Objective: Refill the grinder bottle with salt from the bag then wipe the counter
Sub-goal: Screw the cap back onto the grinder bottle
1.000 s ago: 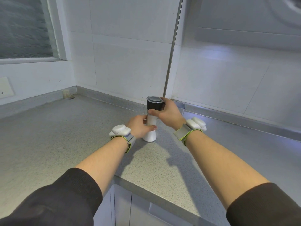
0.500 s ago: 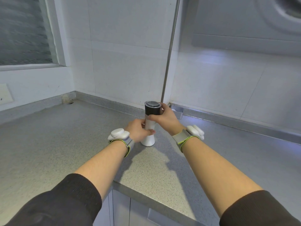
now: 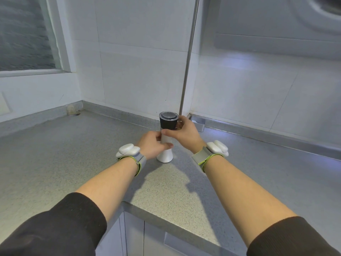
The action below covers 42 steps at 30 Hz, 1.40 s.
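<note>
The grinder bottle [image 3: 167, 156] stands upright on the grey speckled counter [image 3: 55, 154], near the inner wall corner. It has a white flared base and a black top section with a clear lid [image 3: 168, 121]. My left hand [image 3: 153, 145] wraps around the white middle of the bottle. My right hand [image 3: 182, 133] grips the bottle from the right, where the black top meets the white body. Both wrists carry white sensor bands. No salt bag or cloth is in view.
A thin metal pole [image 3: 188, 58] runs up the wall corner behind the bottle. A small metal bracket [image 3: 198, 122] sits at the wall base to the right. A window [image 3: 24, 34] is at upper left. The counter's front corner [image 3: 127, 204] and cabinet doors lie below my arms.
Both hands have stayed on the grinder bottle, which has not left its spot. My right hand has turned a little around the black top, and my head has come slightly closer.
</note>
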{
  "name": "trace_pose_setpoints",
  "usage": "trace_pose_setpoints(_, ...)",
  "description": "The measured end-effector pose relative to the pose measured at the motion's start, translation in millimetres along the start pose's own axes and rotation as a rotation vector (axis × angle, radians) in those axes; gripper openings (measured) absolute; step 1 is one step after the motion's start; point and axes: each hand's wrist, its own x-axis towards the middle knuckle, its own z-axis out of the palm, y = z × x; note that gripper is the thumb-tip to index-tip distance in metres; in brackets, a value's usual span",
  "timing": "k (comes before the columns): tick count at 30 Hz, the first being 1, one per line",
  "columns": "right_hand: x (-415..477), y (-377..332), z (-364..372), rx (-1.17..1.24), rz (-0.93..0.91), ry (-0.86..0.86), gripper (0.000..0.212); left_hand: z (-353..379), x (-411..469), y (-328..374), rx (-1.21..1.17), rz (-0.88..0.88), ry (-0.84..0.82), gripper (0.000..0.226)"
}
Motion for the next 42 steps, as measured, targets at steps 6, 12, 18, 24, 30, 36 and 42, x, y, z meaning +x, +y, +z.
trace_pose_setpoints(6, 5, -16, -5, 0.078, 0.02, 0.024, 0.053, -7, -8, 21, -0.094, 0.103, -0.046, 0.045)
trace_pose_setpoints(12, 0, -23, -31, 0.316, 0.127, -0.078, 0.026, -7, -15, 53, -0.179, 0.185, -0.122, 0.027)
trace_pose_setpoints(18, -5, -32, -35, 0.334, 0.055, 0.097, 0.026, 6, -14, 78, -0.154, 0.202, -0.012, 0.026)
trace_pose_setpoints(24, -14, -26, -89, 0.452, 0.022, -0.179, 0.037, 2, -10, 92, -0.226, 0.232, -0.233, 0.027)
trace_pose_setpoints(30, -18, -25, -83, 0.383, -0.03, 0.278, 0.019, 27, -2, 114, -0.056, 0.252, 0.011, 0.028)
trace_pose_setpoints(36, -19, -13, -129, 0.61, 0.013, -0.269, 0.034, 20, 7, 123, -0.238, 0.305, -0.407, 0.025)
trace_pose_setpoints(42, -14, -7, -132, 0.51, 0.081, -0.126, 0.04, 37, 12, 127, -0.228, 0.288, -0.404, 0.014)
